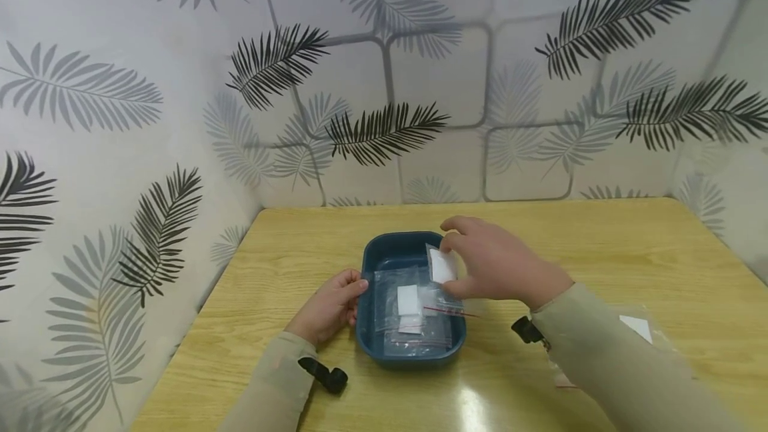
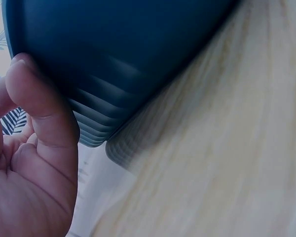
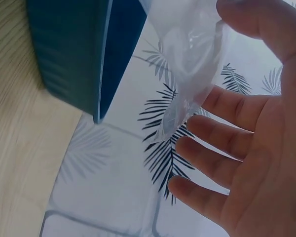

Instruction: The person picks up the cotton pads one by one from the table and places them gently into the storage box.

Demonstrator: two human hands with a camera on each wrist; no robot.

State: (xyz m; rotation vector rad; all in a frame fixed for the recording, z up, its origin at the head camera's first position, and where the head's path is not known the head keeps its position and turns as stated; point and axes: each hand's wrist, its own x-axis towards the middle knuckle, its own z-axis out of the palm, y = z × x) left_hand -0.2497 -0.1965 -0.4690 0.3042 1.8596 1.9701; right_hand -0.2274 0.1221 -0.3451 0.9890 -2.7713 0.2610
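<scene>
A dark blue plastic bin (image 1: 411,363) stands on the wooden table. My left hand (image 1: 329,307) grips its left side, thumb over the rim, as the left wrist view also shows against the ribbed outer wall (image 2: 103,98). Over the bin's right side, my right hand (image 1: 501,262) pinches a clear zip bag (image 1: 443,265) with a white piece inside. The bag's red seal line hangs at the bin's right rim. In the right wrist view the clear plastic (image 3: 190,44) lies between thumb and fingers. Inside the bin lie several similar clear bags (image 1: 399,325) with white pieces.
Another clear bag (image 1: 637,327) with a white piece and a red seal lies on the table (image 1: 600,245) at the right, partly hidden by my right forearm. A leaf-patterned wall (image 1: 432,172) rises behind the table's far edge, and more of it stands at the left.
</scene>
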